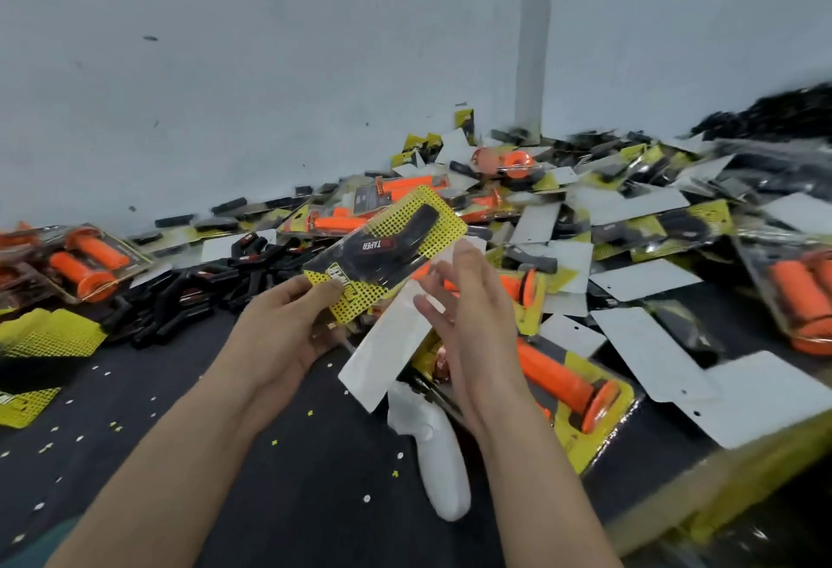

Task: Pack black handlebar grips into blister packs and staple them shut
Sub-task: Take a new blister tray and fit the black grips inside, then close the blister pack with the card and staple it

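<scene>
My left hand (288, 319) pinches the near end of a yellow dotted blister pack (387, 252), thumb on top. The pack is lifted over the table and black handlebar grips (405, 238) show through its clear front. My right hand (468, 310) is beside the pack with straight, spread fingers, touching a white backing card (387, 355) that slants under the pack. A white stapler (439, 455) lies on the dark table below my right wrist. Loose black grips (189, 292) are heaped to the left.
Packed orange grips (572, 383) in yellow packs lie just right of my hands, more at the left (90, 261) and far right (806, 297). White cards (653, 351) are scattered right. Yellow cards (45, 333) lie left. A white wall stands behind. Paper punch dots litter the dark mat (225, 432).
</scene>
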